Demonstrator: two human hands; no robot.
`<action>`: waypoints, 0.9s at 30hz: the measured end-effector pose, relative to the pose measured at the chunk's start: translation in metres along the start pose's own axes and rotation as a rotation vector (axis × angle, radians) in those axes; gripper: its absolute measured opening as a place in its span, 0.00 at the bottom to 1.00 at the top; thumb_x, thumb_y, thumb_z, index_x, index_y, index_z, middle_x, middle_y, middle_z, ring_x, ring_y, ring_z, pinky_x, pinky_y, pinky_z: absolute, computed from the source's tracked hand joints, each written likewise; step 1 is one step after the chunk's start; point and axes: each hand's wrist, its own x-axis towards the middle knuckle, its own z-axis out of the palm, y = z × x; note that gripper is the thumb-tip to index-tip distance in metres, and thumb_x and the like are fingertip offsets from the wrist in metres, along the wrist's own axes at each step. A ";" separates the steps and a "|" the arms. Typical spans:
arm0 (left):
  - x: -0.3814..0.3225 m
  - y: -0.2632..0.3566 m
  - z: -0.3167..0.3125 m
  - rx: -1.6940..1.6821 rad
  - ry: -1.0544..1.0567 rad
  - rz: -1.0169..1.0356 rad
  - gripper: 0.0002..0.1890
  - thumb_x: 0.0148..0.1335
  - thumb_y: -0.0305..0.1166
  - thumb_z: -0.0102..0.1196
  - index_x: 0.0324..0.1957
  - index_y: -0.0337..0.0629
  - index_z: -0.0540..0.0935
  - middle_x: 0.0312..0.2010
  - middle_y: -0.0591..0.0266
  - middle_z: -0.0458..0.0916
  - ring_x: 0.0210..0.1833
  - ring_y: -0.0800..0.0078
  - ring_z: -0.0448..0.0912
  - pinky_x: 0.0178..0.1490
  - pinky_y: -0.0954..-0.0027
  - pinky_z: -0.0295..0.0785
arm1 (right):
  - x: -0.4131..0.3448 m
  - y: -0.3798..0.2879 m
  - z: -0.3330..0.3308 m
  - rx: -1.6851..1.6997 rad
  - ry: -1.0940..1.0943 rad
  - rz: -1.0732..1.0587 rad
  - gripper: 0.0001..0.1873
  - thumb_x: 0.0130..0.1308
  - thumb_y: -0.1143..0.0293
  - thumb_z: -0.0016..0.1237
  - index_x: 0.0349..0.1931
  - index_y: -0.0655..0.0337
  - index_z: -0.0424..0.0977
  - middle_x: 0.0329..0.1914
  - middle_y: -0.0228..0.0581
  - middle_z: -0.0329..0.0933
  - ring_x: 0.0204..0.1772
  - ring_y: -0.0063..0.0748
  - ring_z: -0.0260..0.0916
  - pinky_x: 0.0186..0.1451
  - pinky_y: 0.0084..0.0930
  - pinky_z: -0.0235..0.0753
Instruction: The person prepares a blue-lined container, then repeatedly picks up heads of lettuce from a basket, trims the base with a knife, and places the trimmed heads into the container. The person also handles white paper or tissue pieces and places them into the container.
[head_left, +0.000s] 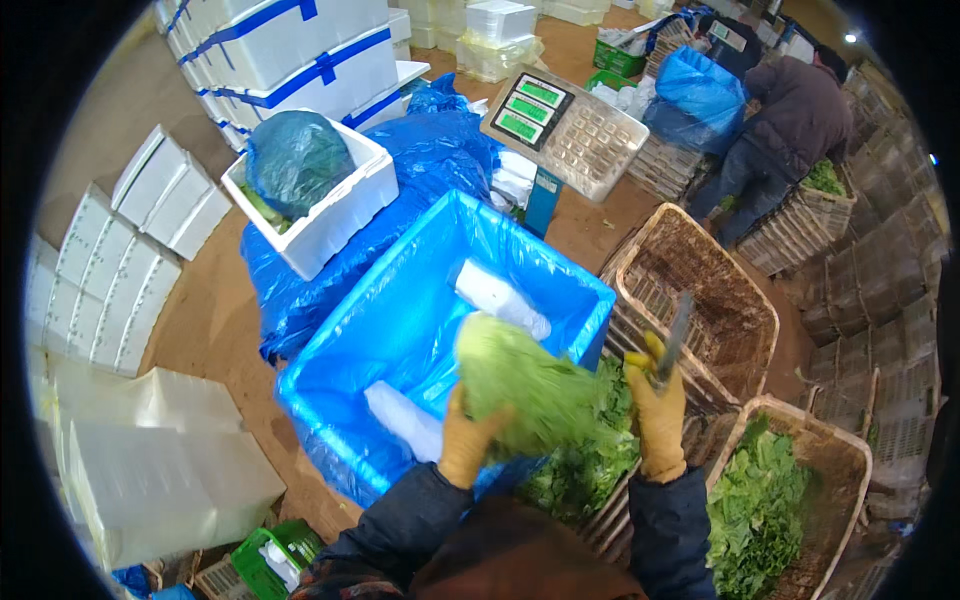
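My left hand (471, 435), in a yellow glove, grips a head of leafy green lettuce (517, 375) with its pale base pointing up and away. The lettuce is blurred and hangs over the near right side of a container lined with blue plastic (352, 352). Inside that liner lie two white bundles (499, 296), one at the back and one near my left wrist. My right hand (658, 420), gloved too, holds a knife (678, 334) with its blade upward, right of the lettuce. Below and between my hands, loose lettuce leaves (581, 472) fill a crate, partly hidden.
A worn plastic crate (739, 307) stands ahead right; another with green leaves (757, 517) is nearer. Beyond the liner is a digital scale (566, 131). A white foam box (337, 202) rests on blue plastic sheeting (420, 157) at left. A person (787, 127) bends over crates.
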 end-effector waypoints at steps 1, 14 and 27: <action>0.042 -0.015 -0.018 0.020 0.053 0.004 0.43 0.56 0.27 0.74 0.70 0.27 0.63 0.58 0.50 0.80 0.55 0.64 0.81 0.57 0.65 0.80 | 0.005 0.007 -0.002 -0.048 0.044 0.133 0.32 0.69 0.67 0.62 0.71 0.65 0.68 0.51 0.35 0.82 0.42 0.21 0.73 0.47 0.21 0.74; 0.357 -0.172 -0.185 1.189 0.221 0.395 0.46 0.58 0.50 0.70 0.70 0.30 0.69 0.63 0.37 0.77 0.65 0.43 0.75 0.71 0.51 0.67 | -0.195 0.102 -0.136 -0.471 0.109 0.673 0.25 0.73 0.57 0.56 0.66 0.58 0.75 0.52 0.53 0.83 0.51 0.43 0.82 0.54 0.37 0.80; -0.065 -0.198 0.508 0.436 -1.460 0.335 0.29 0.67 0.23 0.63 0.70 0.41 0.74 0.64 0.55 0.79 0.64 0.67 0.77 0.67 0.67 0.73 | -0.255 0.136 -0.536 -0.836 1.307 0.305 0.28 0.67 0.72 0.52 0.68 0.64 0.70 0.62 0.63 0.77 0.63 0.62 0.76 0.66 0.43 0.76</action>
